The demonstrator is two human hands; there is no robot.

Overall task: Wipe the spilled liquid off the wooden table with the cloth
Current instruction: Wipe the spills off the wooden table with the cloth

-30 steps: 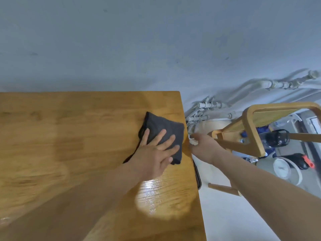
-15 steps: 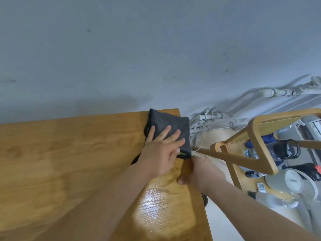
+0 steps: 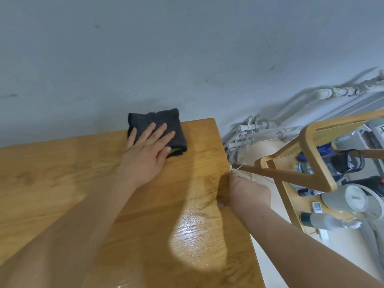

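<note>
Head view: the left hand (image 3: 147, 161), fingers flat and spread, presses a folded dark grey cloth (image 3: 158, 119) at the far edge of the wooden table (image 3: 62, 183), against a grey wall (image 3: 187, 48). The right hand (image 3: 247, 194) clasps the table's right edge, thumb on top, fingers hidden beneath. Wiping seems under way. A glossy wet patch (image 3: 199, 235) lies nearer, well apart from the cloth, so the next pass likely draws the cloth back over it. White pipes (image 3: 245, 134) and a wooden rack (image 3: 318, 163) stand at the right.
</note>
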